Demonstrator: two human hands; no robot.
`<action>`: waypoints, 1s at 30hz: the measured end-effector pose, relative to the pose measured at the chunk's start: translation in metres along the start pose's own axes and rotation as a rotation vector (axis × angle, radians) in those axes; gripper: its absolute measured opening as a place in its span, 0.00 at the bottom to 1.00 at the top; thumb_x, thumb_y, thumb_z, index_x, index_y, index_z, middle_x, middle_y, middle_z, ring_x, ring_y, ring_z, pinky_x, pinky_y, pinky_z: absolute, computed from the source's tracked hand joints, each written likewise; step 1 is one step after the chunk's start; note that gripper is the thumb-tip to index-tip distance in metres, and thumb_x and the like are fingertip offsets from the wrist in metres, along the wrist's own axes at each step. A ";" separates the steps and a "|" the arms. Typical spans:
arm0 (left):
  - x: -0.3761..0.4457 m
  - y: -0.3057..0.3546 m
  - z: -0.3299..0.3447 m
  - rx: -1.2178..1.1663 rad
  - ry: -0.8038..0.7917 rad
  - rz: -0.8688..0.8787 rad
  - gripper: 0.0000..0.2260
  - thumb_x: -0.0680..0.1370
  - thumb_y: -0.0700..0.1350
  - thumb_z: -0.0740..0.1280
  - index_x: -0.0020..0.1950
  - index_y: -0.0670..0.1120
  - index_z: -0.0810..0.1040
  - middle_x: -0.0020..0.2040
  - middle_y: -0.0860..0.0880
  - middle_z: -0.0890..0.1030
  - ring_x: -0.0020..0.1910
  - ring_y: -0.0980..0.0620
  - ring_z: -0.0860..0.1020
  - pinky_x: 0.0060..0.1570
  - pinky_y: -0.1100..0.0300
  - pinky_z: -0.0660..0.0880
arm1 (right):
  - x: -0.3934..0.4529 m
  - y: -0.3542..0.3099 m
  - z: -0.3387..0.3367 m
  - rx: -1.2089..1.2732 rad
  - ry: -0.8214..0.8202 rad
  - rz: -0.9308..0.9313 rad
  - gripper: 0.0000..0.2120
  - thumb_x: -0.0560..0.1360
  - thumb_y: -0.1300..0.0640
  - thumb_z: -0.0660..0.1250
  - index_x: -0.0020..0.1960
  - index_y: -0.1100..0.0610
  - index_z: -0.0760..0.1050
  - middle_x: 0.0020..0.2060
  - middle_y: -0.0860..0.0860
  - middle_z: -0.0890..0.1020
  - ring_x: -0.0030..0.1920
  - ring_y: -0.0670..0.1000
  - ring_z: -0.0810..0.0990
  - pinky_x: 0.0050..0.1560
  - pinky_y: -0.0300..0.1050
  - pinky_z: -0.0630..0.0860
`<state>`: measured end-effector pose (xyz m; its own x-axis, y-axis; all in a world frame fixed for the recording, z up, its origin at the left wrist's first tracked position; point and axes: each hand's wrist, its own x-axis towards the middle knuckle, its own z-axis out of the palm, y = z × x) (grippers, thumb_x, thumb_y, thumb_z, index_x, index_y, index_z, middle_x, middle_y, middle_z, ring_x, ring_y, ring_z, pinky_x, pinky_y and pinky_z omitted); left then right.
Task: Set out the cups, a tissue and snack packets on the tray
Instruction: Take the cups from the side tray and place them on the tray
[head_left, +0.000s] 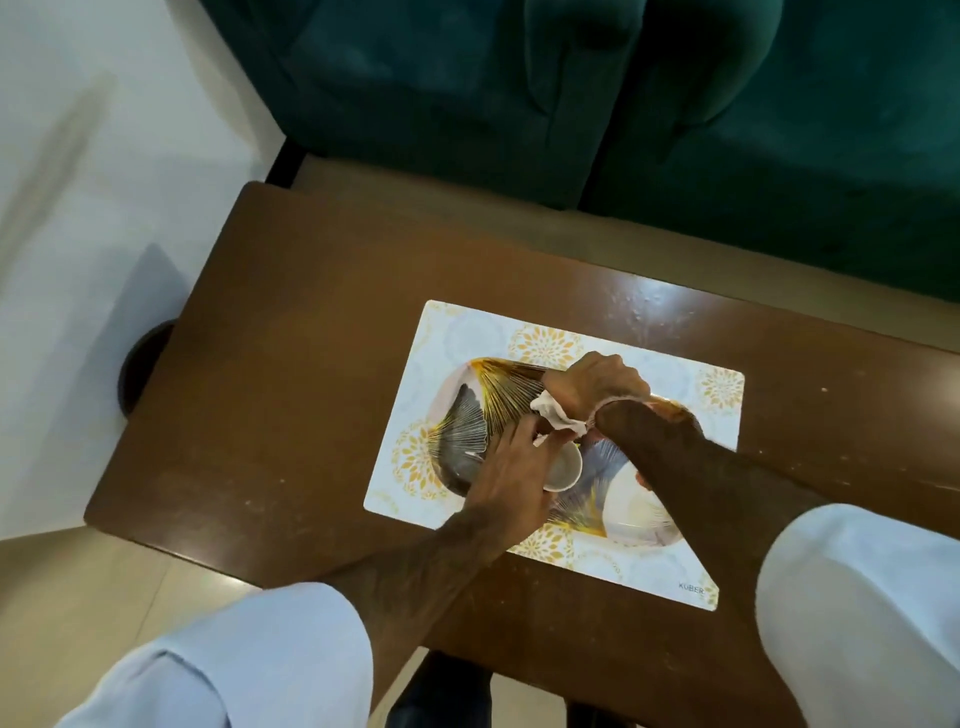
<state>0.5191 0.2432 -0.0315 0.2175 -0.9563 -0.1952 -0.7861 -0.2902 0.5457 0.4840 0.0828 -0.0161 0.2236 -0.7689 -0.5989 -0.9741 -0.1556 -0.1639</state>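
An oval tray with gold fan lines lies on a white placemat. My left hand grips a small pale cup tilted on its side over the tray's middle. Just beyond it, my right hand is closed on a crumpled white tissue, which hangs near the cup's rim. My right forearm covers the tray's right part. No snack packets are visible.
The placemat rests on a brown wooden table. A dark green sofa stands behind the table. White floor lies to the left, with a dark round object at the table's left edge.
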 end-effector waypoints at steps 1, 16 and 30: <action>-0.001 -0.002 0.002 0.003 0.001 -0.007 0.38 0.66 0.42 0.78 0.73 0.54 0.66 0.66 0.46 0.69 0.63 0.44 0.71 0.59 0.50 0.73 | 0.002 -0.002 0.004 -0.007 -0.004 0.006 0.24 0.73 0.44 0.61 0.58 0.62 0.76 0.56 0.61 0.80 0.57 0.64 0.78 0.45 0.51 0.67; -0.010 -0.012 0.017 0.004 0.050 -0.025 0.39 0.65 0.56 0.78 0.70 0.52 0.64 0.64 0.46 0.72 0.62 0.46 0.72 0.60 0.48 0.74 | 0.001 -0.017 0.018 -0.177 -0.050 0.051 0.44 0.74 0.28 0.43 0.59 0.63 0.79 0.55 0.61 0.82 0.55 0.61 0.80 0.50 0.51 0.74; 0.041 0.017 -0.087 -0.064 0.168 -0.215 0.21 0.76 0.58 0.64 0.67 0.52 0.71 0.65 0.49 0.73 0.63 0.47 0.70 0.59 0.49 0.69 | -0.030 0.009 -0.075 -0.031 0.094 -0.228 0.32 0.80 0.37 0.48 0.68 0.61 0.69 0.64 0.63 0.77 0.62 0.65 0.76 0.59 0.56 0.73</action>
<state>0.5651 0.1955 0.0404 0.4726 -0.8632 -0.1774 -0.6741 -0.4838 0.5581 0.4663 0.0582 0.0588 0.4353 -0.7658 -0.4734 -0.8996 -0.3499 -0.2613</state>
